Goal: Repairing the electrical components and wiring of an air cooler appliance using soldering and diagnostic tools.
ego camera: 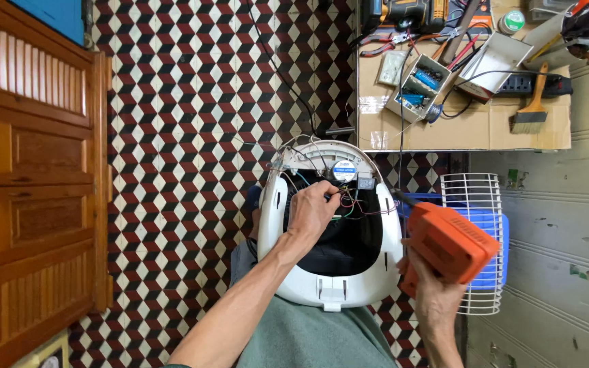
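Note:
A white plastic appliance housing [272,225] lies open on my lap, its dark inside showing coloured wires [353,203] and a round blue-and-white part [343,170]. My left hand [311,211] reaches into the housing, fingers pinched at the wires near the top. My right hand [431,289] grips an orange power drill [450,242] to the right of the housing, its dark bit [403,198] pointing toward the housing's upper right rim.
A white wire grille [478,197] rests on a blue plastic stool [495,252] at right. Behind is a cardboard-topped bench [458,126] with a brush [532,112], power strip [536,84], small boxes and tools. A wooden cabinet [28,191] stands left on the patterned tile floor [185,136].

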